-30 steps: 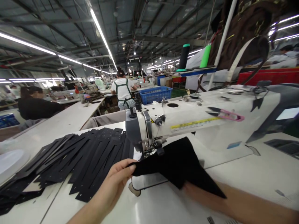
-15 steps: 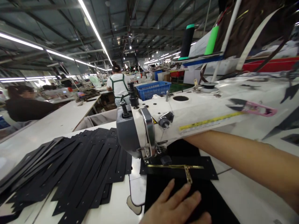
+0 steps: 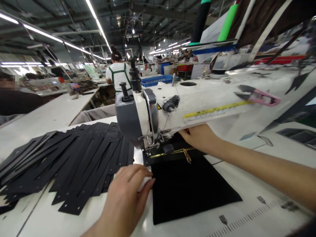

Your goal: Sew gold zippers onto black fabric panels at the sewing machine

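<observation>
A black fabric panel [image 3: 192, 191] lies flat on the table in front of the sewing machine [image 3: 133, 121]. Along its far side runs a gold-toothed zipper [image 3: 160, 154] with a gold zipper pull [image 3: 187, 156], set in a black strip beside the presser foot. My left hand [image 3: 129, 189] pinches the panel's left edge between thumb and forefinger; something whitish shows between these fingers. My right hand [image 3: 199, 138] reaches under the machine arm behind the zipper, fingers curled at the black fabric there; its fingertips are partly hidden.
A fanned pile of black slotted pieces [image 3: 84, 161] covers the table on the left. Thread snips with pink handles [image 3: 264, 97] lie on the machine arm above a yellow tape measure [image 3: 217, 110]. Co-workers [image 3: 118, 72] and a blue basket [image 3: 158, 80] are beyond.
My left hand has gone from lying spread on the panel to pinching its left edge. My right hand has come into sight under the machine arm. The camera view has shifted.
</observation>
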Tool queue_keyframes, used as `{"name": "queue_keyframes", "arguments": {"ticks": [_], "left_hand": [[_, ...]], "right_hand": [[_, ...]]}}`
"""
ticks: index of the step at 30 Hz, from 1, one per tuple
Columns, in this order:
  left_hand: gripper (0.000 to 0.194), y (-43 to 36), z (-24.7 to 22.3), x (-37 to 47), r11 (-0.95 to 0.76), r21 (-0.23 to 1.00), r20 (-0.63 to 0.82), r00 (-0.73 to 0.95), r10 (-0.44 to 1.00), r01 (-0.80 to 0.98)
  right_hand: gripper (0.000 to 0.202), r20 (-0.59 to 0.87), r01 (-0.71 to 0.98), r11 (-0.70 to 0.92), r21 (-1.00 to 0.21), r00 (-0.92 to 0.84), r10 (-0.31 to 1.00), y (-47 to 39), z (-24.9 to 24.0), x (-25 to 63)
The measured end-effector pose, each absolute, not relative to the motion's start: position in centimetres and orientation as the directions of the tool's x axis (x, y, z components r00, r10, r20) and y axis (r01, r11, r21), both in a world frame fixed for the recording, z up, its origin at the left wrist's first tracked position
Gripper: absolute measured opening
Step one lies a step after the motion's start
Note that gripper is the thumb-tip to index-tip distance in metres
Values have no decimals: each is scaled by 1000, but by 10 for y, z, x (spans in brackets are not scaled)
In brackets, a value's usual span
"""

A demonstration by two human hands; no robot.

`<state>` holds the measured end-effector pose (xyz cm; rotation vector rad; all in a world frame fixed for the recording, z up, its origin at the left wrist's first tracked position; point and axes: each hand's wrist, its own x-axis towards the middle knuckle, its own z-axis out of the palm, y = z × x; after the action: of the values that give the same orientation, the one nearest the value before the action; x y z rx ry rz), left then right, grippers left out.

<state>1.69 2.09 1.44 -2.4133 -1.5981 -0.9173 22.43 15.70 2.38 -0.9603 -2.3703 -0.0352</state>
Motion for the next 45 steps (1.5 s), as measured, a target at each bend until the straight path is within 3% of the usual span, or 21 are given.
{"name": "queue_keyframes", "arguments": {"ticks": [2, 4, 11, 19, 28, 45], "left_hand": [[20, 28, 11, 2, -392, 81, 534, 292, 793, 916], [23, 37, 4, -4, -399, 8, 516, 339, 787, 917], [26, 45, -9, 0, -459, -65, 508, 426, 749, 886], [29, 48, -3, 0, -494, -153, 482, 501, 719, 856], [30, 53, 0, -2, -505, -150, 459, 512, 726, 850], [20, 64, -8, -5, -451, -27, 516, 399, 758, 892]], "right_hand": [[26, 523, 607, 779, -154, -619, 586, 136, 22, 218], [25, 516, 536, 837, -111, -689, 510, 116, 16, 206], [35, 412, 482, 870, -99, -776, 477, 103, -16, 178], [30, 400, 407, 901, -151, -808, 432, 111, -10, 180], [28, 441, 426, 896, -129, -785, 436, 115, -8, 176], [22, 508, 437, 893, -104, -749, 426, 123, -12, 172]]}}
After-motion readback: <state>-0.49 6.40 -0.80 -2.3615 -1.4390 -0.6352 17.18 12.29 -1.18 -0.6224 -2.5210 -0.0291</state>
